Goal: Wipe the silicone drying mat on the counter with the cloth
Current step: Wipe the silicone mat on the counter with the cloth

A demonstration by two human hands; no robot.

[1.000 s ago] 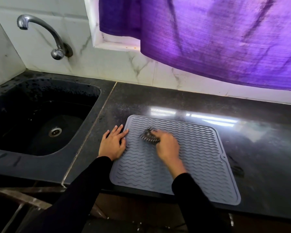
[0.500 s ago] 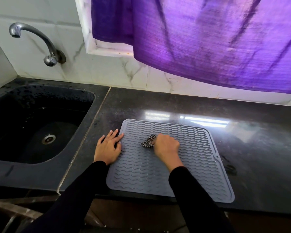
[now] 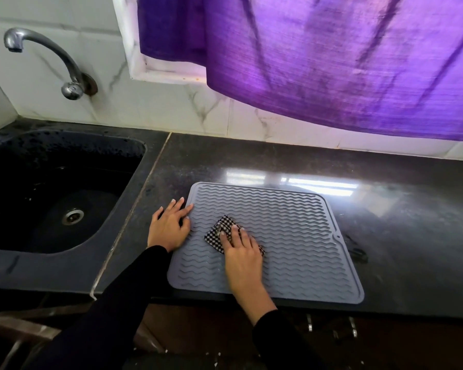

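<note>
Presently: silicone drying mat, grey, flat on dark counter beside sink. Left hand, fingers spread flat on mat's left edge, likely to stop sliding. Right hand, fingers flat, presses checked cloth mid-mat for wiping.

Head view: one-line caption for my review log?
Right hand presses checkered cloth flat on grey silicone mat; left hand steadies its left edge.
</note>
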